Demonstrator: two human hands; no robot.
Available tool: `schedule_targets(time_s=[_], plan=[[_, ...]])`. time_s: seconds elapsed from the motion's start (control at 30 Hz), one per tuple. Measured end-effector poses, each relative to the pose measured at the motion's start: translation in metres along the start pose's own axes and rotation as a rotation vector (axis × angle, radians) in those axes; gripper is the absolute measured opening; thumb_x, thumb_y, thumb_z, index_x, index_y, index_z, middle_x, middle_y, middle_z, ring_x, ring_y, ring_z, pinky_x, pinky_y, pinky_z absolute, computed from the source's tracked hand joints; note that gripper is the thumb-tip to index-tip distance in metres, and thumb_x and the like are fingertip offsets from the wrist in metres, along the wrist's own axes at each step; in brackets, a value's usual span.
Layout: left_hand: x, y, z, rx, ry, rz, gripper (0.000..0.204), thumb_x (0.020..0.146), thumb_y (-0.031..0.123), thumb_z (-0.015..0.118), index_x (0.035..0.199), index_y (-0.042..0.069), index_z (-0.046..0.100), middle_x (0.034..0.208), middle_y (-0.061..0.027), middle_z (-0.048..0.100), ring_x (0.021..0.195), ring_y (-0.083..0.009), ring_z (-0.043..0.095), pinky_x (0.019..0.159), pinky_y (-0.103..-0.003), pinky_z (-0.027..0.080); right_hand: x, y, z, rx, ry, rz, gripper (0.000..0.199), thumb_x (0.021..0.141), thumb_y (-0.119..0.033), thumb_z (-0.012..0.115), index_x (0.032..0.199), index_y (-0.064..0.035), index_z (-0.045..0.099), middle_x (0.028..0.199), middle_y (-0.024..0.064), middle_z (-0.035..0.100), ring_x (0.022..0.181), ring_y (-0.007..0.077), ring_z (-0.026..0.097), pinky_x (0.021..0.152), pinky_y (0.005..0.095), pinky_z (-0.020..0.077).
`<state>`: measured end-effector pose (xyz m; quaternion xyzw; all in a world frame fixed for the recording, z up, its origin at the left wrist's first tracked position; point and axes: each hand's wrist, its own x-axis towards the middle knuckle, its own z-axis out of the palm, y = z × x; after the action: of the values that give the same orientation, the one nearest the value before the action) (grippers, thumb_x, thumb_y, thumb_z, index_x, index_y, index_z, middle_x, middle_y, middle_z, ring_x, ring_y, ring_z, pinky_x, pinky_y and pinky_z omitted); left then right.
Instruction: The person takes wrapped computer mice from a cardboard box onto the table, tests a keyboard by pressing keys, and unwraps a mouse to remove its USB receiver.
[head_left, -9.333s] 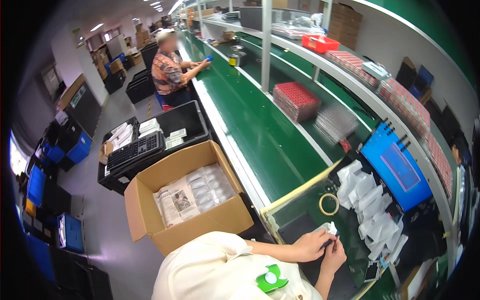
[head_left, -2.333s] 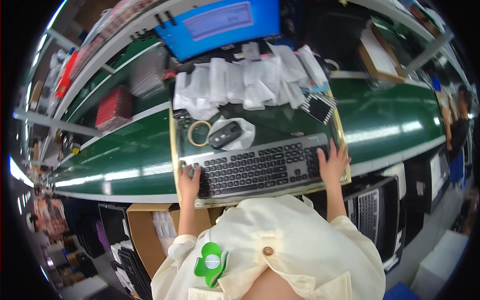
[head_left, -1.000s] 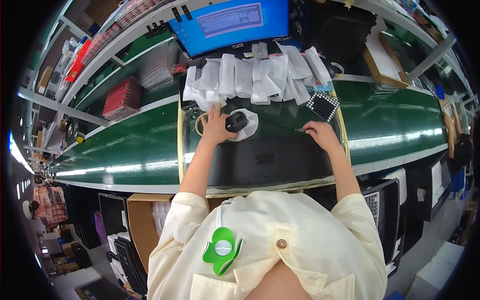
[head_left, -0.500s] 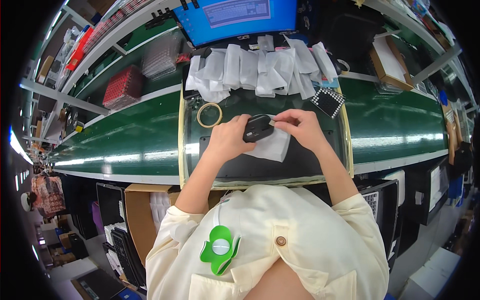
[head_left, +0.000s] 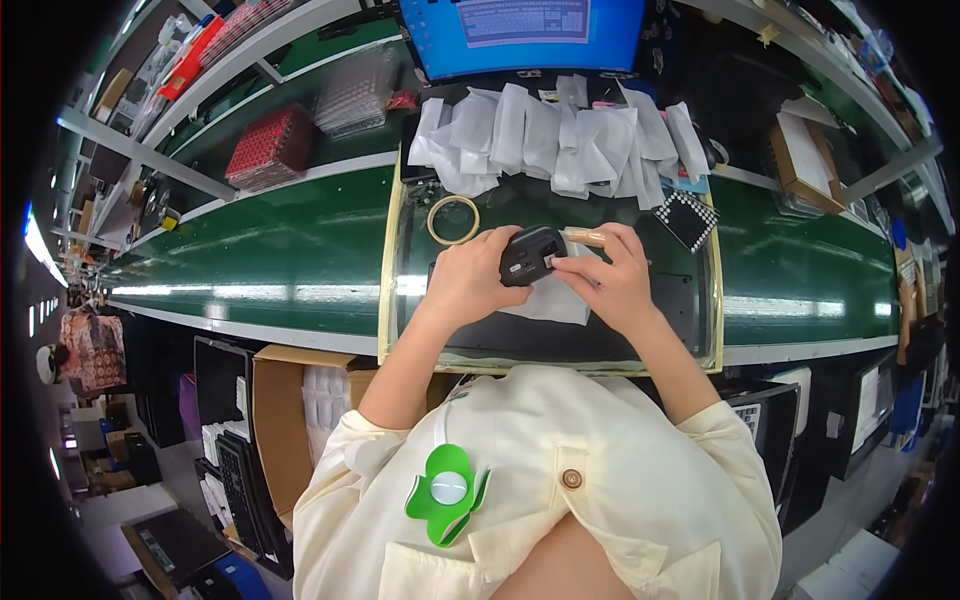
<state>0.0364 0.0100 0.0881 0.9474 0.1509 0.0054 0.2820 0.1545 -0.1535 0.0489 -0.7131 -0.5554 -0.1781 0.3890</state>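
My left hand (head_left: 468,279) holds a black computer mouse (head_left: 529,255) turned underside up, above the dark work mat (head_left: 660,320). My right hand (head_left: 612,282) pinches at the mouse's underside with thumb and fingers, and a thin tan stick-like tool (head_left: 585,237) lies across its fingers. A white plastic bag (head_left: 550,300) hangs under the mouse, between both hands.
A roll of tape (head_left: 452,219) lies left of the hands. Several white bags (head_left: 545,140) are heaped at the mat's far edge below a blue screen (head_left: 520,30). A checkered black pad (head_left: 687,221) sits right. The green conveyor (head_left: 250,270) runs across; a cardboard box (head_left: 300,400) stands lower left.
A keyboard that lay on the mat earlier is gone. My hands reached to the far edge, took the mouse with its bag, and brought it closer; the right hand now works on its underside.
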Motion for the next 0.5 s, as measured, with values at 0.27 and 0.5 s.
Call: schedule_targets(time_s=[0.27, 0.5], plan=[[-0.01, 0.002, 0.005, 0.037, 0.178, 0.102, 0.06, 0.059, 0.023, 0.07, 0.113, 0.006, 0.05, 0.093, -0.0096, 0.06, 0.071, -0.0292, 0.062, 0.062, -0.036, 0.05, 0.0, 0.002, 0.018, 0.57, -0.021, 0.534, 0.019, 0.06, -0.013, 0.079, 0.076, -0.0142, 0.068, 0.086, -0.0017, 0.06, 0.087, 0.0156, 0.051, 0.075, 0.0309, 0.0416], [-0.019, 0.003, 0.003, 0.17, 0.144, 0.17, 0.058, 0.057, 0.017, 0.071, 0.111, 0.008, 0.051, 0.086, -0.01, 0.06, 0.066, -0.0296, 0.061, 0.059, -0.037, 0.049, 0.006, 0.015, 0.014, 0.94, -0.579, 0.944, 0.03, 0.065, -0.012, 0.077, 0.091, -0.0004, 0.065, 0.097, 0.007, 0.061, 0.097, 0.013, 0.053, 0.082, 0.0277, 0.0432]])
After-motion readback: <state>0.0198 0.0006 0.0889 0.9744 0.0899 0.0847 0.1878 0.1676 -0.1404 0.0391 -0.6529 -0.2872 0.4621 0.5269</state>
